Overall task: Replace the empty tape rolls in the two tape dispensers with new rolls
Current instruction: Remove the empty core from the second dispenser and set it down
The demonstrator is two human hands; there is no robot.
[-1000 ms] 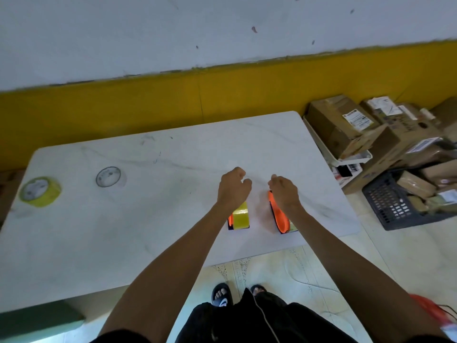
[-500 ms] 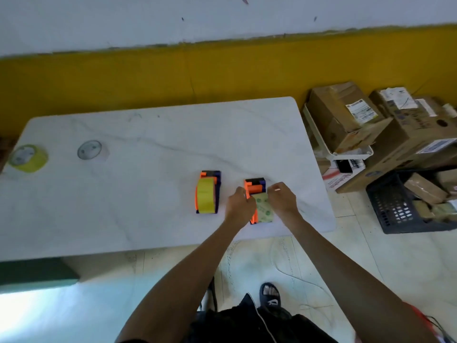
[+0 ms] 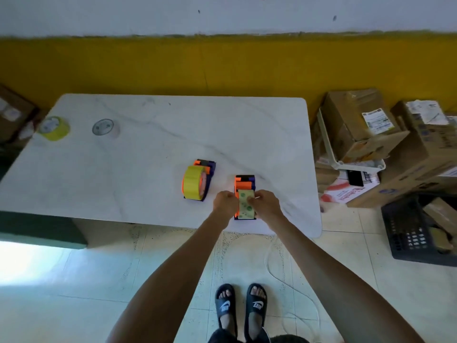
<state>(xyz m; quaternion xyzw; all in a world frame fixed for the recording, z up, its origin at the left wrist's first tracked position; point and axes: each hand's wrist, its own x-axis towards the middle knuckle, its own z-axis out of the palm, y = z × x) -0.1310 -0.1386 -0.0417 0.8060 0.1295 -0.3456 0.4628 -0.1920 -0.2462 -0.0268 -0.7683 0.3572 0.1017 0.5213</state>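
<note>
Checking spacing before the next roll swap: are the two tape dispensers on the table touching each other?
Apart. The head view shows bare white table between the dispenser with the yellow roll and the dispenser with the green-patterned roll.

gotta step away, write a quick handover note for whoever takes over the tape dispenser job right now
Left hand: grips the left side of the right dispenser near the table front edge.
Right hand: fingers curled on the pale green-spotted roll sitting in that dispenser.
Left dispenser: stands alone, carries a yellow roll, nobody touching it.
Two more rolls lie flat at the far left of the table: a yellow one and a pale one.
Done or left: cannot tell which rolls are new; check both dispensers.
</note>
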